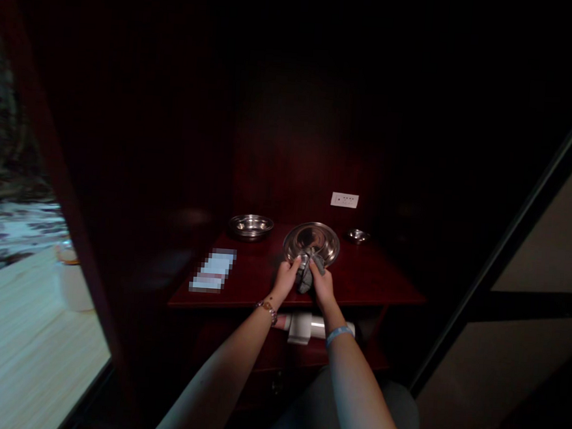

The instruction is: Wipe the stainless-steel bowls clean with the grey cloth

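Observation:
A shiny metal bowl point(312, 235) is tilted toward me above the front part of a dark red shelf point(359, 282). My left hand point(286, 275) is closed on its near rim at the left, with the thumb on top. A crumpled grey cloth point(305, 281) hangs over the near rim between my hands. My right hand point(322, 281) is closed on the cloth at the right side of the rim, thumb forward. The fingers beneath the bowl are hidden.
Metal bowls point(250, 225) stand stacked at the back left, and a small metal bowl point(357, 236) at the back right. A blurred pale sheet point(213, 270) lies at left. A white socket point(344, 199) is on the back wall. White items point(300, 326) occupy the lower shelf.

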Demonstrator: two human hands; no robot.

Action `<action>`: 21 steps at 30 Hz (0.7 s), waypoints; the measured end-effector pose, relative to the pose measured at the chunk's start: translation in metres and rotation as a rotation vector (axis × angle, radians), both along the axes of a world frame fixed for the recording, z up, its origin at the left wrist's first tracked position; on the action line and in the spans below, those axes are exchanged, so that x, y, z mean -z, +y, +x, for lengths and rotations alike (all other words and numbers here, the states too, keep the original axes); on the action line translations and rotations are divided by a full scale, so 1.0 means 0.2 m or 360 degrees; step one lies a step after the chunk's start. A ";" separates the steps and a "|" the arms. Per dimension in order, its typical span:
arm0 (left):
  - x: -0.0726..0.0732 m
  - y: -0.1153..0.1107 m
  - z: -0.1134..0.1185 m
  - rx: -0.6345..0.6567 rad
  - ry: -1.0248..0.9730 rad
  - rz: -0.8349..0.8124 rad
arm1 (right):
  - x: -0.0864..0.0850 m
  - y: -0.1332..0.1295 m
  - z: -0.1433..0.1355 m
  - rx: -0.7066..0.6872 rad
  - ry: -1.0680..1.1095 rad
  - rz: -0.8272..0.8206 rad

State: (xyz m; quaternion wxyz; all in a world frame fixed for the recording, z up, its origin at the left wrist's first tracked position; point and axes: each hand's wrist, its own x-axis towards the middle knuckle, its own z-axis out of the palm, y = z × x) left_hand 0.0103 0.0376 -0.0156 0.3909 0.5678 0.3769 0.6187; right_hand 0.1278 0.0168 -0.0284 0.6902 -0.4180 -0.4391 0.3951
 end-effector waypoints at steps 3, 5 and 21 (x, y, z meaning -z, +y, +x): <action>-0.01 -0.01 -0.01 -0.0099 -0.0113 -0.0026 | -0.01 -0.01 0.00 0.0027 0.0009 0.0007; -0.03 -0.03 -0.02 -0.0195 -0.0175 -0.0034 | -0.01 -0.01 0.00 0.0040 0.0006 0.0016; -0.02 -0.05 0.02 0.0245 0.0000 0.0027 | 0.00 -0.02 0.01 0.0034 0.0065 0.0035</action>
